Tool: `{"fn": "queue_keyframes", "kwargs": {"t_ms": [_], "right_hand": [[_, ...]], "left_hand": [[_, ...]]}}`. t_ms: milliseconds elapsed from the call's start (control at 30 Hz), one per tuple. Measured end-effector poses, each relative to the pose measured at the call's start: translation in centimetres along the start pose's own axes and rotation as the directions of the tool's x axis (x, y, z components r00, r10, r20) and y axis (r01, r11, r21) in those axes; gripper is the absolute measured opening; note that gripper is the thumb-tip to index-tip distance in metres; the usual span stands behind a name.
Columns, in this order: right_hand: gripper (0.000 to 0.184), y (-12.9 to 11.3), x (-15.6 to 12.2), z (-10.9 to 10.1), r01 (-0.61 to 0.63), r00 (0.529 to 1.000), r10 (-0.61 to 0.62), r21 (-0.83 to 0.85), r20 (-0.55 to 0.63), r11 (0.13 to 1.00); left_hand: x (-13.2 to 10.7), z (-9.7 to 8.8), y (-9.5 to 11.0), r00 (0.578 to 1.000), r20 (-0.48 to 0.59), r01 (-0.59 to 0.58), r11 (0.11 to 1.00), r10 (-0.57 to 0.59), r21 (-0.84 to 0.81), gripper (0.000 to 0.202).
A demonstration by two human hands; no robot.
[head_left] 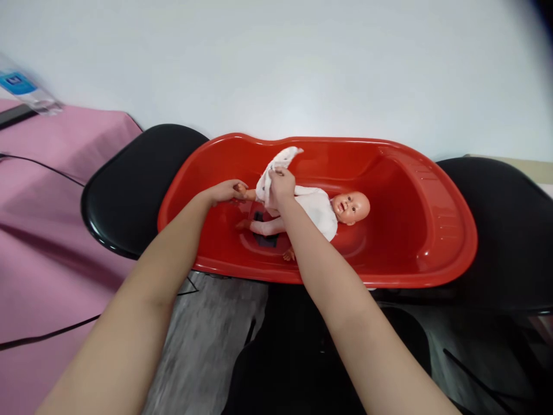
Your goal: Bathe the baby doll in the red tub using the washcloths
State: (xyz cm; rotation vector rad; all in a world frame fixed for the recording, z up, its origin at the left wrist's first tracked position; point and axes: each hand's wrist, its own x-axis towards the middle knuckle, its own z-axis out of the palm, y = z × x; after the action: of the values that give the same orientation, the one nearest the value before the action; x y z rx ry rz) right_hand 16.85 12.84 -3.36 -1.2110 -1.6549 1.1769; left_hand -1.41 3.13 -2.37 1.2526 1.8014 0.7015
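Note:
A baby doll (322,210) in white clothes lies on its back inside a red plastic baby tub (415,190), head to the right. My left hand (227,190) is closed around the doll's foot at the left. My right hand (281,183) pinches a white patterned cloth (276,167) and holds it up over the doll's legs. The tub rests across two black chair seats.
A black chair seat (129,184) sits under the tub's left end and another (505,225) under its right end. A pink cloth-covered surface (52,219) with black cables lies at the left. A plastic bottle (26,89) lies at the far left. A white wall stands behind.

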Motion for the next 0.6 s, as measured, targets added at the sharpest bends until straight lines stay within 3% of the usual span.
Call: {"fn": "queue_keyframes", "kwargs": {"t_ms": [67,167,300,400,467,533,600], "right_hand": [[0.021,-0.3,-0.7,0.1,-0.072,0.997,0.071,0.040,0.031,0.997],[0.022,-0.8,-1.3,-0.2,-0.159,0.987,0.147,0.232,0.070,0.959],[0.022,-1.5,-1.1,-0.7,-0.095,0.991,0.125,0.446,-0.039,0.890],[0.023,-1.9,-0.6,-0.9,0.070,0.993,-0.027,0.395,-0.113,0.916],[0.022,-2.1,-0.7,-0.9,0.200,0.979,-0.184,0.293,-0.082,0.935],[0.021,-2.2,-1.1,-0.6,0.305,0.945,-0.323,0.233,0.045,0.923],[0.020,-2.1,-1.7,-0.2,0.340,0.892,-0.388,0.223,0.231,0.914]], "left_hand": [[0.1,0.0,-0.1,1.000,0.002,0.004,1.000,-0.004,0.004,0.030],[0.1,0.1,0.0,1.000,0.001,0.003,1.000,-0.003,0.000,0.036],[0.1,0.3,0.1,1.000,0.002,0.025,0.998,-0.025,-0.055,0.038],[0.1,0.2,0.0,0.999,-0.004,0.044,0.997,-0.044,-0.065,0.037],[0.1,0.2,-0.1,0.999,-0.015,0.032,0.998,-0.033,-0.047,0.037],[0.1,0.1,-0.3,1.000,-0.021,0.020,1.000,-0.020,-0.017,0.036],[0.2,0.1,-0.4,0.999,-0.047,-0.002,1.000,0.002,0.003,0.034]]}}
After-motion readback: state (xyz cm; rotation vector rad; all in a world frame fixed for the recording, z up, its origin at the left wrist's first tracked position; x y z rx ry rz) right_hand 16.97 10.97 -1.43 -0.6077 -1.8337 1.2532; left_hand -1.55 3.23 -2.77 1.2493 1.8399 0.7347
